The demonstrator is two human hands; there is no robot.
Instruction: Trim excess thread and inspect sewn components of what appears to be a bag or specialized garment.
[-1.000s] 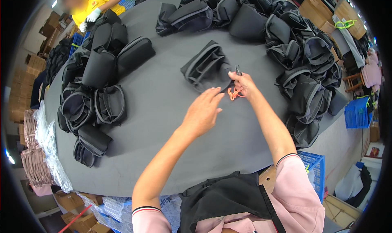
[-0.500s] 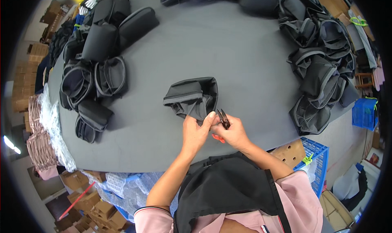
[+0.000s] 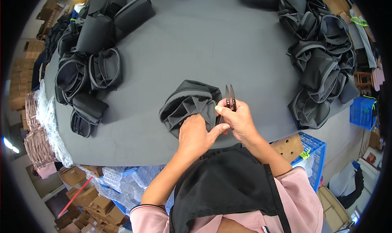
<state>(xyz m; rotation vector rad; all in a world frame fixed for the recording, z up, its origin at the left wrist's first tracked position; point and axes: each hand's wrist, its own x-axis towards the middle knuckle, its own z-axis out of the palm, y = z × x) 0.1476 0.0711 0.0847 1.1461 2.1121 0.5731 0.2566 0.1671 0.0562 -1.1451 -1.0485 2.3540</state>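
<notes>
A black zippered fabric pouch point(image 3: 190, 98) lies unzipped on the grey table in front of me, its grey inner folds showing. My left hand point(image 3: 194, 137) reaches into the pouch's opening; its fingertips are hidden in the folds, while the thumb stays outside near the rim, so the hand grips the fabric. At the pouch's right side, my right hand point(image 3: 240, 118) is closed around a pair of thread snips point(image 3: 230, 96), dark blades pointing away from me. The thumb and forefinger of that hand also touch the pouch's right edge.
Similar black pouches are heaped along the left point(image 3: 96, 33) and right point(image 3: 318, 69) sides of the grey table point(image 3: 212, 49), with more at the far edge. A blue crate point(image 3: 314, 151) stands by the near right edge; bubble wrap point(image 3: 126, 184) lies below the near left edge.
My left hand has gone from pinching the near rim to reaching inside the pouch, which has turned and opened wider. My right hand has moved slightly right and up, snips now pointing straight away.
</notes>
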